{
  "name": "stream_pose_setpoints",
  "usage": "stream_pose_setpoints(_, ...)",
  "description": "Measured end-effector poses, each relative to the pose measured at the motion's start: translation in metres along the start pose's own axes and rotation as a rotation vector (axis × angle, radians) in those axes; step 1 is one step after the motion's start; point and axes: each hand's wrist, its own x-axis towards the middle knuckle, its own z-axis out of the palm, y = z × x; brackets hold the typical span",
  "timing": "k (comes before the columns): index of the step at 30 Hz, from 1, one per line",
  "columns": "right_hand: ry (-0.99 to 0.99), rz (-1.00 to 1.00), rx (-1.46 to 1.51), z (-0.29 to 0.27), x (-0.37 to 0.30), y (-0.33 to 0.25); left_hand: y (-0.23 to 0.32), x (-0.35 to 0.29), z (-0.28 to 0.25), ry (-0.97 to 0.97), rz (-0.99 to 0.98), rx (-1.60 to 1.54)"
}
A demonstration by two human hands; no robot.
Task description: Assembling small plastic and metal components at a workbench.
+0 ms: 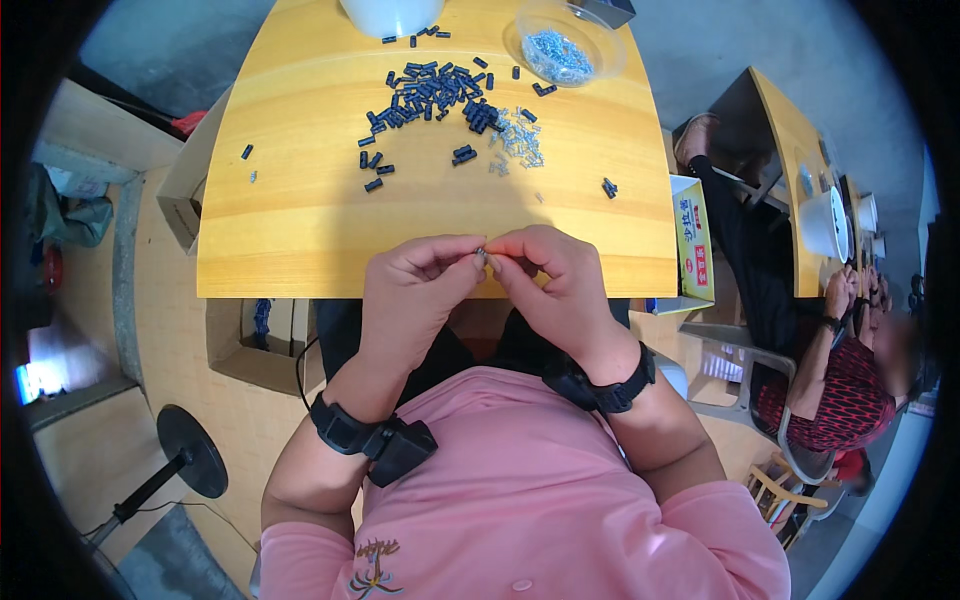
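Observation:
Over the near edge of the table, my left hand (412, 290) and my right hand (558, 282) meet with thumbs and forefingers pinched together. Between the fingertips shows a tiny grey piece (480, 253); it is too small and too covered to tell its kind. Farther off lies a heap of small black plastic parts (435, 92), with a few strays around it. Small clear pieces (520, 140) are scattered against its right side. A little cluster of black parts (610, 187) sits apart at the right.
A clear round tub (560, 58) of small silvery-blue pieces stands at the far right, and a white container (392, 12) at the far edge. Cardboard boxes (250, 350) flank the table (290, 240). Another person (830, 390) sits at a second table on the right.

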Motion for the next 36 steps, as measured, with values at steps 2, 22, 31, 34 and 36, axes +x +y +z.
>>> stream_pose_setpoints(2, 0.003, -0.012, 0.01, 0.001, 0.001, -0.001, 0.003, 0.001, -0.003, -0.022, -0.094, -0.031)
stream_pose_setpoints(22, -0.004, -0.016, 0.089, 0.0, -0.001, 0.0, 0.01, 0.0, 0.0, -0.073, -0.013, 0.05)
stream_pose_setpoints(31, -0.028, -0.004, 0.119, -0.001, 0.001, -0.006, 0.008, -0.004, 0.005, -0.024, 0.154, 0.112)
stream_pose_setpoints(34, -0.022, 0.056, 0.161, 0.0, 0.001, -0.006, 0.006, -0.005, 0.005, -0.01, 0.198, 0.162)
stream_pose_setpoints(36, -0.011, 0.109, 0.187, 0.003, 0.0, -0.005, 0.005, -0.005, 0.006, -0.003, 0.231, 0.221)
